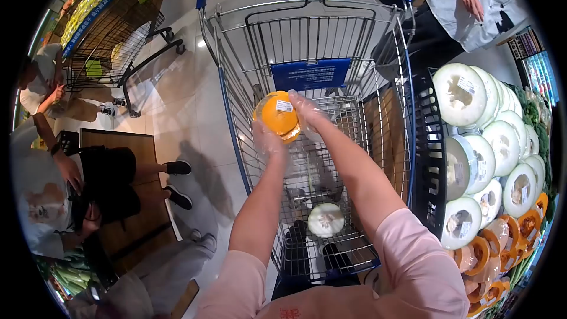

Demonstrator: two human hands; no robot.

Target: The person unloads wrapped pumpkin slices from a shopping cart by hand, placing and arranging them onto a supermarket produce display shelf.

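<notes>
A cut piece of pumpkin [278, 111], orange and wrapped in clear film with a white label on top, is held between both my hands above the shopping cart [310, 73]. My left hand [268, 140], in a clear plastic glove and slightly blurred, grips its lower left side. On the right side, my right hand [307, 110], also gloved, presses with fingers close to the label. Below, at the near end of the cart's wire basket, lies a round pale winter melon slice [326, 220].
To the right, a black crate [426, 159] borders stacked winter melon slices [460, 94] and cut pumpkins [477, 256]. One person [472, 6] stands at the upper right; others, including one in black shorts [109, 174], are at left. Another cart [112, 53] stands at upper left.
</notes>
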